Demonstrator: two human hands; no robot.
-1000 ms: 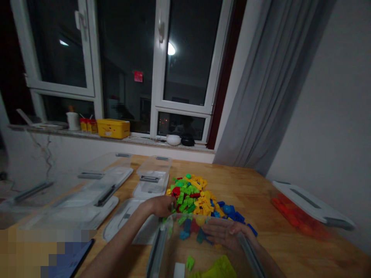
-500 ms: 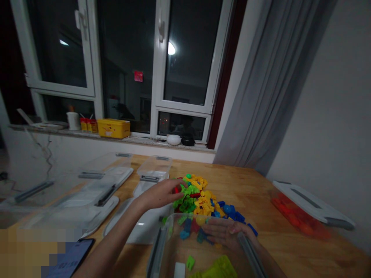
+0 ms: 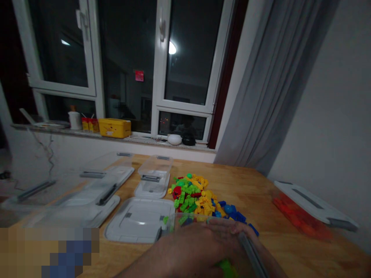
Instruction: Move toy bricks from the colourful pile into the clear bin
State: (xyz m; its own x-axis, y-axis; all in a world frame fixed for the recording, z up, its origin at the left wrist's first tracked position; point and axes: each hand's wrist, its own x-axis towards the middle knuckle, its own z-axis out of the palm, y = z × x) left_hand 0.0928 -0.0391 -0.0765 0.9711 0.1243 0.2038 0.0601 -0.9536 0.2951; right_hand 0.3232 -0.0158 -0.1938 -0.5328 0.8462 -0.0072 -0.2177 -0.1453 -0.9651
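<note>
A clear plastic box [image 3: 171, 221] with grey clips stands at the front edge of my view. My left hand [image 3: 199, 249] reaches across it from the lower left, covering most of it; its back faces me and its fingers are hidden. My right hand [image 3: 232, 227] is at the box's far right corner, fingers stretched out flat, partly covered by my left hand. A green block [image 3: 227, 268] shows below my left hand. Beyond the box lies a heap of toy bricks: green bricks [image 3: 188, 197], yellow bricks [image 3: 206, 200] and blue bricks [image 3: 237, 216].
A white lid [image 3: 139, 220] lies left of the heap. Behind it are a small clear box [image 3: 155, 166] and larger clear boxes on lids [image 3: 107, 212]. At right stands a lidded box of red pieces [image 3: 301, 222]. A yellow box [image 3: 114, 128] sits on the windowsill.
My left hand has moved from the green bricks back toward me and right, over the clear box. My right hand stays at the box's corner.
</note>
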